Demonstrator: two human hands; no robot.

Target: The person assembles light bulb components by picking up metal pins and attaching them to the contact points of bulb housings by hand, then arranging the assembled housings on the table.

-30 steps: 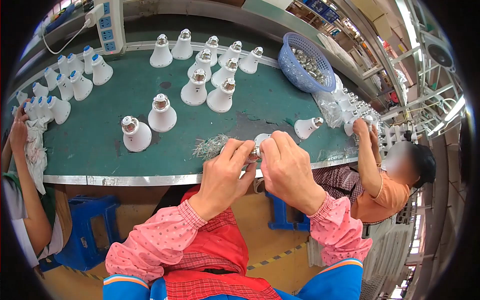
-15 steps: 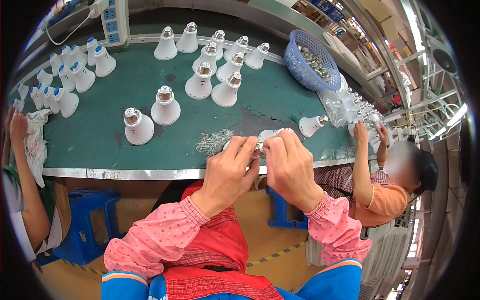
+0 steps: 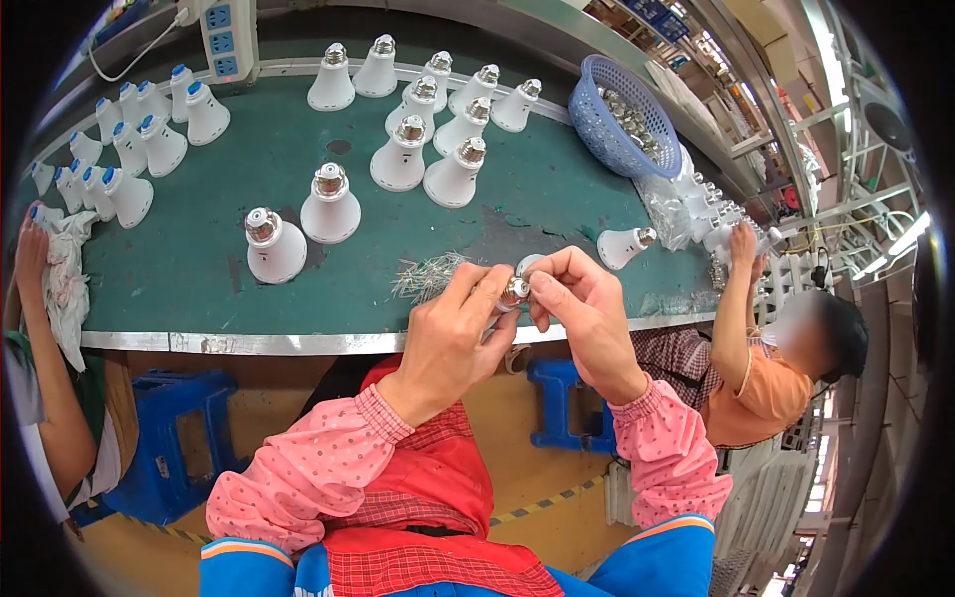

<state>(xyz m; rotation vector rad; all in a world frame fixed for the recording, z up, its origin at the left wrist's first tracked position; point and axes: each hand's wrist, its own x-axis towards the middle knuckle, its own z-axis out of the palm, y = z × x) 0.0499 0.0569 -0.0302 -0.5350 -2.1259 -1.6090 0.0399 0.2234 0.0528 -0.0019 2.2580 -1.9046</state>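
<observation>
My left hand is wrapped round a light bulb, with its silver screw cap pointing toward my right hand. Most of that bulb's body is hidden by my fingers. At the cap's tip, my right hand has thumb and forefinger pinched together; whatever they hold is too small to make out. Just beyond my left fingers lies a heap of thin metal pins. Behind the hands shows part of another white bulb. Two white bulbs with silver caps, a nearer bulb and its neighbour, stand cap up.
Several capped bulbs stand mid-table; bulbs with blue tips are at left. A blue basket holds metal caps. One bulb leans at right. A co-worker sits at right; another person's arm is at left.
My right hand has shifted slightly right and turned, its fingers now pinching at the cap's tip instead of closing over it. My left hand keeps the bulb. The co-worker's hands at right have moved.
</observation>
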